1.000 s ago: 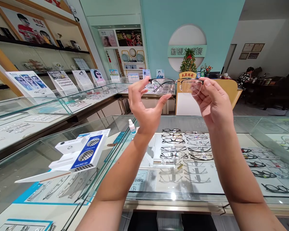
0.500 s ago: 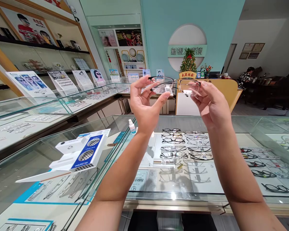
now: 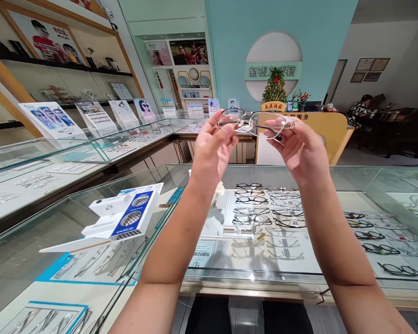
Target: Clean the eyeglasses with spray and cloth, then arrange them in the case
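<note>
I hold a pair of thin dark-framed glasses (image 3: 256, 121) up at chest height over a glass display counter (image 3: 334, 178). My left hand (image 3: 214, 146) pinches the left lens rim between thumb and fingers. My right hand (image 3: 301, 148) grips the right lens and temple, palm turned toward me. The glasses are tilted, lenses nearly flat. Under the counter glass lie several rows of spectacle frames (image 3: 264, 208).
A blue and white box stand (image 3: 125, 218) sits on the counter at left. Display cases with leaflets (image 3: 94, 116) run along the left wall. A yellow reception desk (image 3: 329, 127) with a small decorated tree (image 3: 274, 88) stands behind. A seated person (image 3: 360, 109) is far right.
Both hands turned the glasses from upright to tilted nearly flat. My left fingers closed from a loose open hold into a pinch on the rim. The view shifted slightly right.
</note>
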The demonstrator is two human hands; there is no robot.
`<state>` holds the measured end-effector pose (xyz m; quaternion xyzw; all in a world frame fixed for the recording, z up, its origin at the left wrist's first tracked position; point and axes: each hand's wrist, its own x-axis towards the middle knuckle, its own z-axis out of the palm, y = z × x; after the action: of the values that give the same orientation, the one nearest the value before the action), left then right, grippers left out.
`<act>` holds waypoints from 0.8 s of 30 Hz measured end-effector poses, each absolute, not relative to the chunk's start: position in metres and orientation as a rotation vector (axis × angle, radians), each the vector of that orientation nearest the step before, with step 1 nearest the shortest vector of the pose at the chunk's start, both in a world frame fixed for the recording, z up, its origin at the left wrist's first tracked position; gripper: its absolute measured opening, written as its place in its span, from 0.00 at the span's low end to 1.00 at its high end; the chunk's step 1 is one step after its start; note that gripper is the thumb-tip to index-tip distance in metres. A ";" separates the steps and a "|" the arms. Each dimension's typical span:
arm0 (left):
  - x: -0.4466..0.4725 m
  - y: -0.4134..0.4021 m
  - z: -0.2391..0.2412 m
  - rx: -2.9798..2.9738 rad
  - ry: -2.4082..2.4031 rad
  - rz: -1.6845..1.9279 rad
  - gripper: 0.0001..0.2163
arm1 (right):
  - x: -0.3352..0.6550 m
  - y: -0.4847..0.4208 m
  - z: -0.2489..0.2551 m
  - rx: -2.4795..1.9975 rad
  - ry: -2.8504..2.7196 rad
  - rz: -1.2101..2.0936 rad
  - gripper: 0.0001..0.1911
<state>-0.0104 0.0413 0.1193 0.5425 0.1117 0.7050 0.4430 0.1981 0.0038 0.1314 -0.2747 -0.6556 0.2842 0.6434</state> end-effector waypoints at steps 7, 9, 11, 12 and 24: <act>-0.016 -0.007 0.101 0.893 0.224 1.416 0.16 | 0.175 -0.024 0.129 -0.474 -1.811 0.126 0.12; -0.021 -0.028 0.090 0.730 0.248 1.322 0.12 | 0.165 -0.034 0.128 -0.423 -1.898 0.018 0.09; -0.026 -0.050 0.077 0.583 0.277 1.238 0.11 | 0.153 -0.044 0.124 -0.360 -1.951 -0.009 0.08; -0.028 -0.060 0.070 0.529 0.292 1.206 0.12 | 0.147 -0.049 0.122 -0.337 -1.965 0.011 0.08; -0.061 -0.154 -0.009 0.349 0.508 1.129 0.22 | 0.104 -0.121 0.062 -0.571 -1.967 0.635 0.17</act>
<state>-0.0609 -0.1536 -0.0090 0.1629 0.2367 0.5266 0.8001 0.1035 -0.1213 0.0623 -0.2339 -0.8055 0.2601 0.4784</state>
